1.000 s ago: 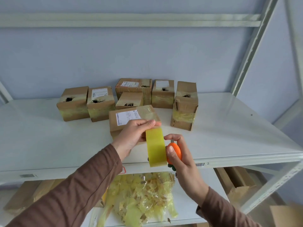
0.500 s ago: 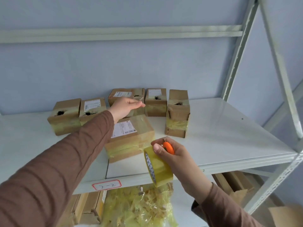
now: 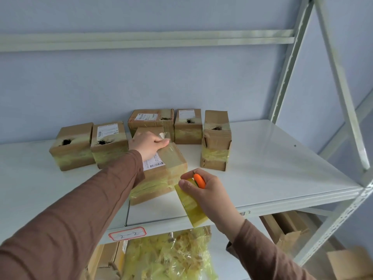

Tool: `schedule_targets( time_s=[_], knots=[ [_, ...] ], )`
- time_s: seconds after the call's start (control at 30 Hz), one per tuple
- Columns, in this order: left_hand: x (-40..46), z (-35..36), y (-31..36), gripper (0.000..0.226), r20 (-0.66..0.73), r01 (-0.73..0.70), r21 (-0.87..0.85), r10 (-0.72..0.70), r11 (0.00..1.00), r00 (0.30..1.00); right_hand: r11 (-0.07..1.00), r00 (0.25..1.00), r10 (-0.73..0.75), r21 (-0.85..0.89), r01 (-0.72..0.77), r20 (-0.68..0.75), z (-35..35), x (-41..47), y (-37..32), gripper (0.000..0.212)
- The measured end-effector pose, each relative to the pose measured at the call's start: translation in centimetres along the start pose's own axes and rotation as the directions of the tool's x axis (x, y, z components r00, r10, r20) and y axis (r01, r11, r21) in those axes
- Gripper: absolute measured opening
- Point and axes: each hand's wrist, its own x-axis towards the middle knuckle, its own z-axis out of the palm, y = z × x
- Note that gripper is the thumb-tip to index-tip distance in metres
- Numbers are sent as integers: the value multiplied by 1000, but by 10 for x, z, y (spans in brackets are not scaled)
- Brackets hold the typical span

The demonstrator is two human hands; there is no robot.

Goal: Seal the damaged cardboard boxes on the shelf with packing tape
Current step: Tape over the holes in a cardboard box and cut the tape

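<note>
Front box (image 3: pixel 161 174) at frame centre taped over top; left hand (image 3: pixel 148 145) grips small box (image 3: pixel 150 131) behind it, right hand (image 3: pixel 205 188) holds tape roll (image 3: pixel 190 203) and orange cutter (image 3: pixel 199 180) (blade unseen); rear boxes (image 3: pixel 110 143) show open holes, unsealed

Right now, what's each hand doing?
Left hand: fingers curled, gripping the far edge of the front box.
Right hand: holding the tape roll and an orange cutter.

Head view – downward, near shelf (image 3: pixel 282 178)
</note>
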Motion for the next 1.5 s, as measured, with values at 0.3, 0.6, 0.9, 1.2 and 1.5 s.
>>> schedule_targets(
  time_s=[0.3,0.6,0.9,1.2,1.5],
  knots=[
    [-3,9,12,68,-61,60,138,-52,989,997,1000,999,17,23,-16,-28,-4,0,9,7],
    [-10,23,52,25,-223,-111,123,137,986,965,999,996,25,45,-21,-82,-33,-8,9,6],
    [-8,18,60,51,86,-14,25,12,1000,996,996,995,65,65,-60,-77,-32,-11,13,6],
    [-28,17,61,38,-354,-281,49,279,959,892,991,991,115,82,-109,-71,-31,-11,19,6],
    [-60,-11,29,95,442,-357,192,244,914,863,983,993,86,153,-97,79,-42,-14,22,34]
  ],
)
